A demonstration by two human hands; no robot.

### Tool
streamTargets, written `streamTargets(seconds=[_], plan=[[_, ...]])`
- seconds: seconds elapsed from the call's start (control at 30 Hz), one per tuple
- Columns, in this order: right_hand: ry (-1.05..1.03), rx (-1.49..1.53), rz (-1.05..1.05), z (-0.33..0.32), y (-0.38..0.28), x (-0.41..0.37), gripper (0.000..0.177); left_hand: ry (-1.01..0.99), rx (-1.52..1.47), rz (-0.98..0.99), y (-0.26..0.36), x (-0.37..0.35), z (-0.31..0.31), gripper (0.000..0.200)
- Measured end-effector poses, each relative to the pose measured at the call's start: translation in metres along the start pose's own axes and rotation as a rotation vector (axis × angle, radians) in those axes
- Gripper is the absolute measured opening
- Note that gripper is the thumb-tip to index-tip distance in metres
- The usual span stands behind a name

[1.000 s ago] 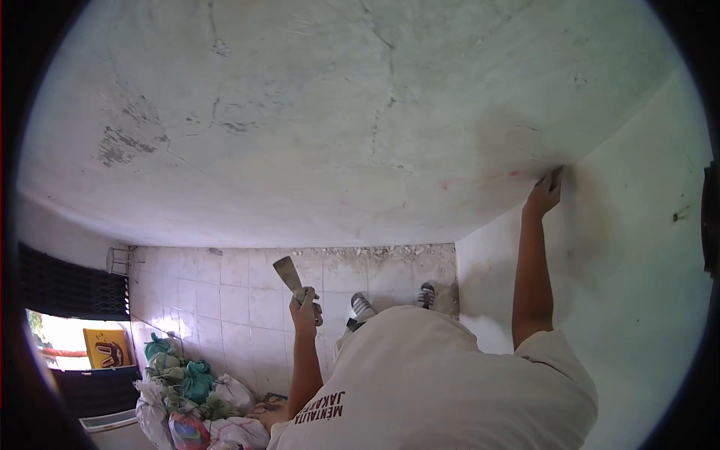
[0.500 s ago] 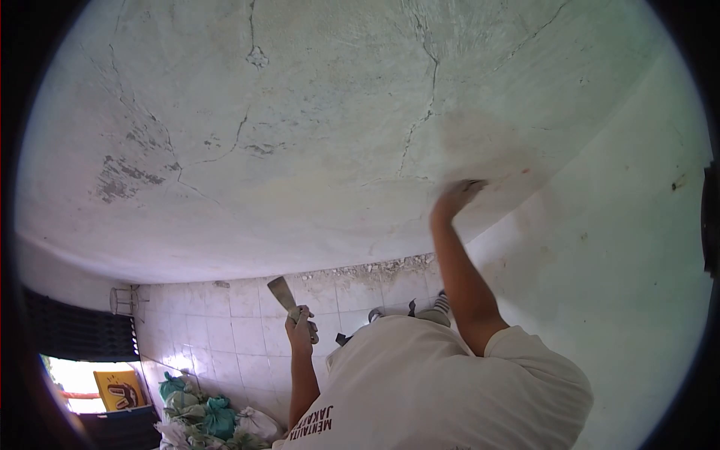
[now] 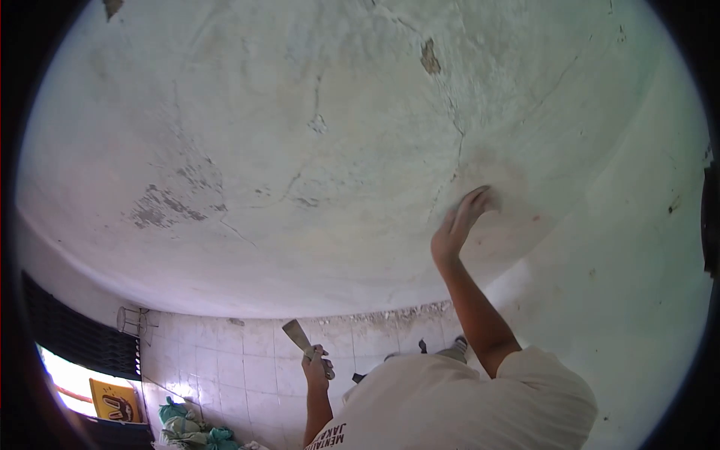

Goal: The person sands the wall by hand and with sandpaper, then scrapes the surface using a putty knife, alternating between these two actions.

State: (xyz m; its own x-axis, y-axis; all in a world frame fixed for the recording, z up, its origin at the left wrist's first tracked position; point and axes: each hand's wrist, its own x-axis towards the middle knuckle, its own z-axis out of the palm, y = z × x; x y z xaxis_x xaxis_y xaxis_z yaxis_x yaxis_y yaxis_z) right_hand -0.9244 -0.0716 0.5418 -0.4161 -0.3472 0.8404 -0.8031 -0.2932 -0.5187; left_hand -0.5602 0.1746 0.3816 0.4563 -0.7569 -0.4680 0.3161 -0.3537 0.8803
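Observation:
My left hand [image 3: 317, 365] is closed around the handle of a scraper [image 3: 297, 334], its flat blade pointing up and away from me, above the tiled floor. My right hand [image 3: 463, 219] is raised against the cracked wall [image 3: 360, 150], fingers bent and close together, over a brownish smooth patch [image 3: 501, 184]. Its fingertips are slightly blurred. What lies under them, if anything, is hidden. A long crack runs up the wall just left of this hand.
Plaster crumbs [image 3: 405, 311] lie along the foot of the wall. White tiles [image 3: 255, 367] cover the floor. Tied sacks [image 3: 184, 427], a metal stand [image 3: 135, 321] and a yellow panel [image 3: 115, 401] are at lower left. An adjoining wall [image 3: 600, 300] rises on the right.
My right hand has turned and shifted slightly on the wall, fingers now pointing upward. The view has tilted, so wall and floor sit lower and further right. The scraper stays in my left hand.

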Motion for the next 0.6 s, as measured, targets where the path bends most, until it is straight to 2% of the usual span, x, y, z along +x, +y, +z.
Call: streamTargets(seconds=[0.03,0.13,0.2,0.27,0.33,0.4,0.47,0.53,0.6], plan=[[-0.082,0.026,-0.106,0.005,0.004,-0.015,0.055,-0.006,-0.005,-0.014,0.002,-0.001,0.001,0.015],[-0.192,-0.287,-0.434,-0.009,0.061,0.004,0.062,-0.013,-0.032,-0.034,-0.006,0.004,-0.008,0.015],[-0.098,-0.396,-0.715,-0.027,0.079,0.064,0.068,0.015,-0.042,-0.040,-0.018,0.012,-0.022,0.014],[0.052,-0.382,-0.832,-0.047,0.072,0.150,0.068,0.042,-0.071,-0.056,-0.020,0.013,-0.027,0.013],[0.138,-0.335,-0.782,-0.075,0.044,0.237,0.059,0.038,-0.111,-0.063,-0.016,0.011,-0.028,0.011],[0.126,-0.376,-0.618,-0.109,0.001,0.315,0.058,0.062,-0.134,-0.009,-0.026,0.020,-0.027,0.016],[0.297,-0.238,-0.478,-0.122,-0.034,0.390,0.052,0.024,-0.167,0.013,-0.034,0.031,-0.029,0.016],[0.335,-0.080,-0.406,-0.135,-0.063,0.456,0.049,0.003,-0.204,0.060,-0.036,0.039,-0.026,0.018],[0.398,-0.087,-0.402,-0.141,-0.073,0.527,0.048,0.004,-0.244,0.126,-0.038,0.037,-0.022,0.018]])
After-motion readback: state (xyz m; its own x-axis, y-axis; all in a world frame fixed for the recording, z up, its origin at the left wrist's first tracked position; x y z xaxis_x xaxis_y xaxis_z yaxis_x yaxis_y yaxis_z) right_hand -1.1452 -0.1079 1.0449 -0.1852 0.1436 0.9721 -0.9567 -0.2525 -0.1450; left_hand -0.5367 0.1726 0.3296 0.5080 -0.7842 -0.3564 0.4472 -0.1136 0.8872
